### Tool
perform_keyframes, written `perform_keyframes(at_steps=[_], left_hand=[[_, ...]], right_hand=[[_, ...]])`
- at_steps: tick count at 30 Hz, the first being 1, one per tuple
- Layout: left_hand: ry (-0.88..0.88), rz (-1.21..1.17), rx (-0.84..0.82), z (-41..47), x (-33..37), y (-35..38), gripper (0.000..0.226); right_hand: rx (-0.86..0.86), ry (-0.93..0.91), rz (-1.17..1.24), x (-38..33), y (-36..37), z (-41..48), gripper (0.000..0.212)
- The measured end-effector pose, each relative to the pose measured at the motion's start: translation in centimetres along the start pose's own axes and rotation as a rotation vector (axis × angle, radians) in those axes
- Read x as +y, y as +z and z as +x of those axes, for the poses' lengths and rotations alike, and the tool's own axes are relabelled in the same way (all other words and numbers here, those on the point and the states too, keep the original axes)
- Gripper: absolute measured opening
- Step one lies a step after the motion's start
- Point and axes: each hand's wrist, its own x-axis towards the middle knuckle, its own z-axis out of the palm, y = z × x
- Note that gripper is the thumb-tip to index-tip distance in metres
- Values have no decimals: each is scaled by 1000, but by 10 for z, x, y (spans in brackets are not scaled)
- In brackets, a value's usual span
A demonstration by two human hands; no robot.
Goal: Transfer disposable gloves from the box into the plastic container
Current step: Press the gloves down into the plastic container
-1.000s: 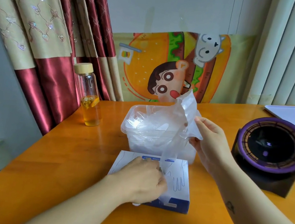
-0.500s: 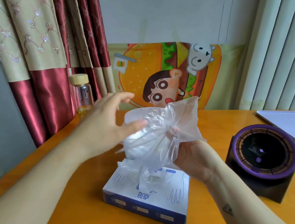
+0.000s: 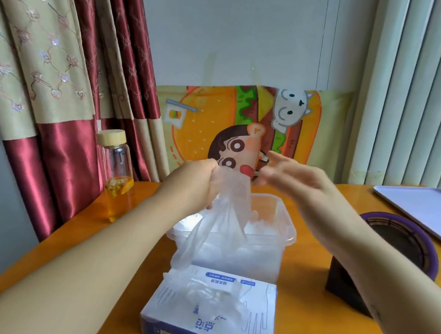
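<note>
Now your left hand [image 3: 195, 184] grips the glove [image 3: 221, 217]; your right hand [image 3: 292, 181] lets go. It hangs straight down over the orange table [image 3: 305, 330], curtains [image 3: 59, 64] upper left.

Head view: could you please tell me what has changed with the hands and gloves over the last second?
The left hand left the box, rose and took the bunch of gloves in its grip above the container. The right hand, which held them before, let go and is open beside it. Box, container and bottle stayed put.
</note>
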Motion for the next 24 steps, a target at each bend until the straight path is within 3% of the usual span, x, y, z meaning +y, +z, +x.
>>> perform_keyframes(at_steps=[3, 5, 8, 12, 15, 17, 19, 21, 22, 23, 24], left_hand=[[-1, -20, -49, 14, 5, -2, 16], [-22, -103, -128, 22, 7, -2, 16], [-78, -293, -250, 28, 1, -4, 12], [-131, -425, -361, 40, -23, 7, 5], [-259, -505, -374, 49, -50, 21, 15], [-312, -368, -361, 54, -67, 26, 22], [-383, -232, -205, 60, -83, 30, 32], [-371, -215, 140, 60, -85, 27, 33], [-266, -215, 302, 58, -79, 24, 29], [-127, -214, 360, 56, -73, 23, 24], [32, -218, 303, 52, -61, 23, 21]], right_hand=[[-235, 18, -442, -1, 10, 6, 12], [-249, 57, -549, 13, 13, 12, 21], [-108, 103, -554, 35, 11, 25, 37], [48, 158, -454, 59, -3, 45, 25], [-78, 246, -551, 74, -13, 60, 33], [-205, 296, -642, 86, -16, 68, 46], [-283, 339, -696, 96, -14, 75, 57], [-309, 353, -748, 103, -11, 80, 61], [-324, 351, -784, 106, -9, 82, 62], [-349, 351, -825, 110, -5, 86, 63], [-380, 352, -873, 112, -1, 87, 65]])
